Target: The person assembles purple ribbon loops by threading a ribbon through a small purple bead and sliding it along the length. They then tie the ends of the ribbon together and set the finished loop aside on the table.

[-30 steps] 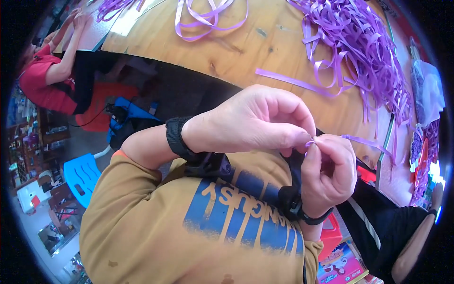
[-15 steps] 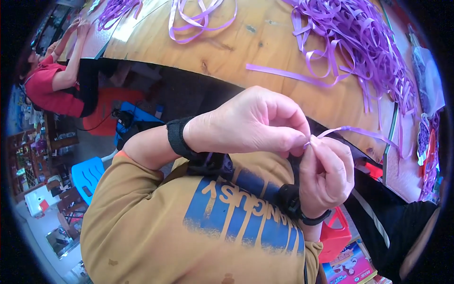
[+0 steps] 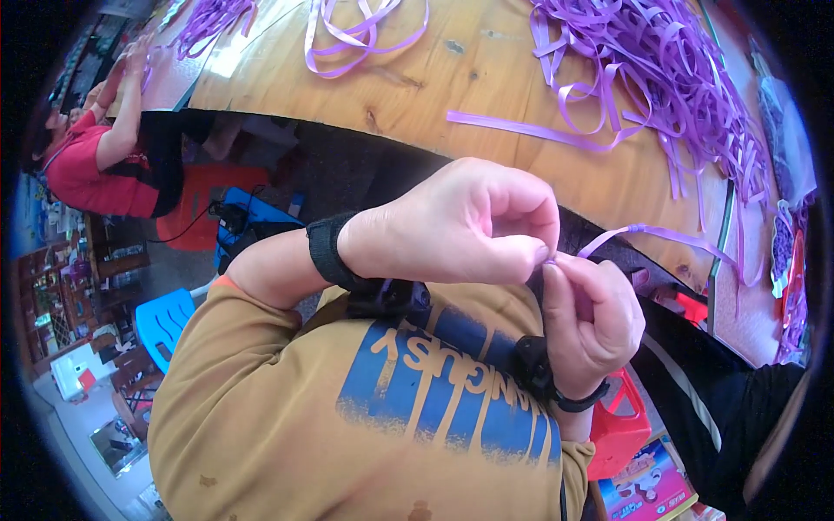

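My left hand (image 3: 469, 221) pinches a bit of purple ribbon between thumb and forefinger, in front of my chest. Right against it, my right hand (image 3: 595, 321) is closed on the same ribbon (image 3: 678, 236), thumb against forefinger. From there the ribbon arches up over the table's edge, with a small knot or wrap along it, and runs off to the right. The end between my fingertips is mostly hidden. Beyond my hands a loose ribbon tail (image 3: 512, 127) lies on the wooden table (image 3: 417, 104), leading to a big heap of purple ribbon (image 3: 660, 78).
A looped ribbon (image 3: 365, 39) lies farther left on the table. At far left, a person in a red top (image 3: 104, 169) works at the table. A blue chair (image 3: 165, 326), red stool (image 3: 621, 425) and colourful box (image 3: 651, 486) stand around me. A dark-clothed leg (image 3: 704, 391) is at right.
Both hands have shifted slightly left, with the fingertips still together on the ribbon. The ribbon's arch beside my right hand has moved a little.
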Tool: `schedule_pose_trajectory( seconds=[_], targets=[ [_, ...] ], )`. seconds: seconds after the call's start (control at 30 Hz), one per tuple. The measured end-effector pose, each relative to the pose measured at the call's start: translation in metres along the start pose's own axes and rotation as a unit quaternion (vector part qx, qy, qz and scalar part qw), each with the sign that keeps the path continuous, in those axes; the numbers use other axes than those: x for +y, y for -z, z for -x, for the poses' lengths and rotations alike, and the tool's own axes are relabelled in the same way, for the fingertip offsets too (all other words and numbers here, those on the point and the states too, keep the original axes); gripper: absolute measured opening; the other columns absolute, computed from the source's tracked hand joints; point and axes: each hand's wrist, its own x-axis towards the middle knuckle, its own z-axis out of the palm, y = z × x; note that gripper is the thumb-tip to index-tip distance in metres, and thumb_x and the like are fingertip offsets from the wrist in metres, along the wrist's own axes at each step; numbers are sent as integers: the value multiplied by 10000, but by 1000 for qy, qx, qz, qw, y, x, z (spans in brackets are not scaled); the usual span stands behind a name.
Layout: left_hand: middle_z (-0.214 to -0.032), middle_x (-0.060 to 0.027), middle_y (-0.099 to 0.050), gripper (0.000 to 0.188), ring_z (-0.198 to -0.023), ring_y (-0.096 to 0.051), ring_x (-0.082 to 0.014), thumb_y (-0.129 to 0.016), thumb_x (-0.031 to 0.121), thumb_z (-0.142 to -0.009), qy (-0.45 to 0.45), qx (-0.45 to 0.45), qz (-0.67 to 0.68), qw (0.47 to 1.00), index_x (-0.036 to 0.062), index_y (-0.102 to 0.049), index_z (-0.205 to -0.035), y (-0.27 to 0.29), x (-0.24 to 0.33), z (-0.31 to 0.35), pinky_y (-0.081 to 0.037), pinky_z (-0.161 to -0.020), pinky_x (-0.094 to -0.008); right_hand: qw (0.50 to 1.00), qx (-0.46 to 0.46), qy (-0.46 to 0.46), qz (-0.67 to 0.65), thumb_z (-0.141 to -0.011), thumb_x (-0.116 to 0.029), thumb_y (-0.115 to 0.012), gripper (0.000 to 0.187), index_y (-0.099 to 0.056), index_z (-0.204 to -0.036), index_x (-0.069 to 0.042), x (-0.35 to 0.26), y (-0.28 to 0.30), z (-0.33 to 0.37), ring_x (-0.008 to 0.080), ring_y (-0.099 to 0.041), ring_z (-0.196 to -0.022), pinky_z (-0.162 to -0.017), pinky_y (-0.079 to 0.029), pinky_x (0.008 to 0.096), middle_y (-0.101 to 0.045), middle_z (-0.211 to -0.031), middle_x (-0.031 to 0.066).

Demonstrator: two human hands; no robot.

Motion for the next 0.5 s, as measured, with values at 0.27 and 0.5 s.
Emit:
schedule_pose_trajectory(
  seconds=[0.27, 0.5],
  targets=[
    [-724, -23, -585, 47, -669, -536, -84, -610, 55, -761, -46, 47, -52, 996, 20, -595, -789, 1, 0, 4, -431, -622, -226, 999, -22, 19, 25, -691, 27, -714, 198, -652, -876, -2, 3, 0, -7, 149, -519, -516, -443, -364, 258, -577, -636, 74],
    [-712, -24, -586, 43, -658, -550, -103, -608, 44, -742, -67, 60, -94, 991, 31, -597, -782, 3, 1, 4, -437, -604, -237, 995, -31, -20, -93, -760, 23, -660, 147, -622, -903, 14, 7, -4, -9, 195, -577, -650, -568, -445, 269, -599, -727, 101]
  ],
)
